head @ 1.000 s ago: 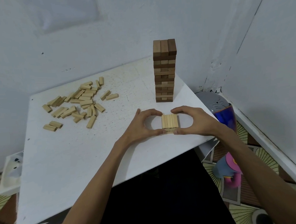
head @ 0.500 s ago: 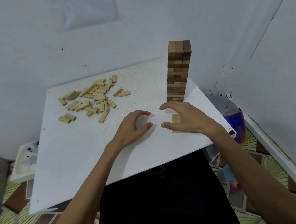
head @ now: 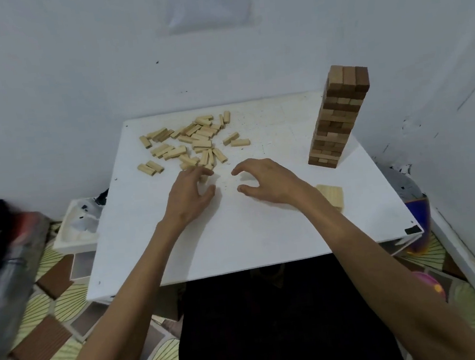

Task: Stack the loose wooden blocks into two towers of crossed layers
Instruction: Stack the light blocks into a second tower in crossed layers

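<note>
Head-worn view — down onto table (head: 265,235)

White table (head: 265,235), loose pale blocks (head: 191,143); tall tower (head: 338,116), low stack (head: 331,195)

Bare hands (head: 187,202) (head: 270,182) and forearms (head: 140,275) — black clothing (head: 274,322) below, perhaps trousers.

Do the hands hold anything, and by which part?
Right hand holds nothing. Left hand hovers at a loose block; whether it grips it cannot be told.
</note>
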`<move>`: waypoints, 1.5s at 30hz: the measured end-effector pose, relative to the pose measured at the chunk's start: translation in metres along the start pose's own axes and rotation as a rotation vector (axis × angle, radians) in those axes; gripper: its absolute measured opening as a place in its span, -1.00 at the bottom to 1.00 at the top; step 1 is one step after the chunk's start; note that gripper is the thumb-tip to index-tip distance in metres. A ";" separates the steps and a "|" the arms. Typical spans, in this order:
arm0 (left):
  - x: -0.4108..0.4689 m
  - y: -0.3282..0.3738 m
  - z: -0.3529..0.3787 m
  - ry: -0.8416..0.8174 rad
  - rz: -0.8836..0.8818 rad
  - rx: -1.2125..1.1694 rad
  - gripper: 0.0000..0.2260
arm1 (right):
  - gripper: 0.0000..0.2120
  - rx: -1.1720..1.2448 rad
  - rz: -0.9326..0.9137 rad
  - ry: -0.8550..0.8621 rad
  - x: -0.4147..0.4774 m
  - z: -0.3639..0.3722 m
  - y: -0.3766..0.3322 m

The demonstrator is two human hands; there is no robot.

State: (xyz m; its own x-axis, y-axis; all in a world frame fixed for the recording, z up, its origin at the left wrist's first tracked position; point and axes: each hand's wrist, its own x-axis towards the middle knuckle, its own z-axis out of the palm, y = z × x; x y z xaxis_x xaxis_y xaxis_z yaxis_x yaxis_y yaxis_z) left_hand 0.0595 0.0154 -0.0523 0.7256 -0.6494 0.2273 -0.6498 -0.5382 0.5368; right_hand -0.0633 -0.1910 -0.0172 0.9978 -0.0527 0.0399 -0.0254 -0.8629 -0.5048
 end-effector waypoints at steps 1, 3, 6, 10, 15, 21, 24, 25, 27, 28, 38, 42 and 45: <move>0.002 -0.003 0.000 0.015 -0.025 -0.001 -0.71 | -0.65 -0.005 -0.001 0.002 0.008 0.003 -0.001; 0.007 -0.008 0.002 0.039 -0.066 0.005 -0.69 | -0.64 -0.015 0.018 0.010 0.022 0.009 -0.005; 0.012 -0.012 0.004 0.075 -0.080 0.037 -0.75 | -0.62 -0.028 0.067 0.063 0.044 0.019 -0.008; 0.013 -0.021 0.003 0.132 -0.092 0.035 -0.78 | -0.48 0.024 0.172 0.188 0.072 0.033 -0.012; 0.010 -0.028 0.000 0.188 -0.117 -0.046 -0.71 | -0.28 -0.003 0.271 0.259 0.098 0.049 -0.016; 0.011 -0.029 -0.002 0.227 -0.166 -0.145 -0.54 | -0.46 0.026 0.280 0.329 0.099 0.056 -0.014; 0.008 -0.027 -0.002 0.239 -0.168 -0.171 -0.57 | -0.43 0.107 0.274 0.319 0.086 0.055 -0.013; 0.005 -0.026 -0.002 0.239 -0.165 -0.187 -0.57 | -0.41 0.136 0.276 0.308 0.080 0.053 -0.014; -0.002 -0.025 -0.002 0.236 -0.161 -0.216 -0.57 | -0.38 0.168 0.275 0.296 0.062 0.050 -0.016; -0.007 -0.024 -0.003 0.236 -0.159 -0.227 -0.57 | -0.38 0.184 0.271 0.292 0.051 0.050 -0.018; -0.068 0.006 0.007 0.242 -0.138 -0.273 -0.78 | -0.86 0.168 0.088 0.263 -0.059 0.058 -0.020; -0.067 0.013 0.013 0.233 -0.137 -0.275 -0.80 | -0.88 0.181 0.060 0.279 -0.065 0.059 -0.013; -0.056 0.017 0.015 0.245 -0.129 -0.263 -0.79 | -0.89 0.164 0.080 0.305 -0.059 0.059 -0.013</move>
State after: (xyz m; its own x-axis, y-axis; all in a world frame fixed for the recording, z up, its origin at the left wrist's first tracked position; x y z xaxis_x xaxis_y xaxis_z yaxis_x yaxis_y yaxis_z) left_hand 0.0045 0.0345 -0.0678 0.8509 -0.4209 0.3144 -0.4924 -0.4302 0.7567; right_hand -0.1184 -0.1468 -0.0640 0.9282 -0.2857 0.2383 -0.0674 -0.7591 -0.6475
